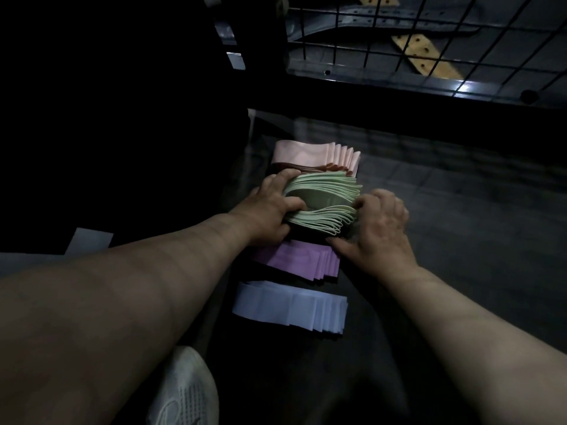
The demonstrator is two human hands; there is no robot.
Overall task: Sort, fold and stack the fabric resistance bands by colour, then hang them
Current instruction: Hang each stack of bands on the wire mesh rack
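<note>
Both hands are closed on a stack of green bands [322,194] in the middle of a row of four colour piles. The left hand [273,207] wraps the stack's left end, with fingers curled over its far edge and the thumb bent onto its top. The right hand [380,228] meets the right end, where the looped folds fan out. Its fingertips [362,204] are bent against those loops and its thumb reaches along the near lower edge. The green stack bulges upward between the two hands, its layers splayed.

Beyond it, just touching its far side, lies a stack of pink bands [306,153], flat with stepped ends to the right. Nearer the person lies a stack of purple bands [300,259], partly under the right thumb. Nearest of all is a stack of pale blue bands [291,305], set a little apart. All rest on a dark surface [399,302], too dim to tell whether it is bench or floor.

A white mesh shoe [187,391] shows at the bottom edge. At the upper right stands a black wire grid [429,41], with yellow perforated strips [426,56] and grey punched straps [399,26] behind it. Pale rectangular tags [89,240] show against the dark mass on the left, too dim to read.
</note>
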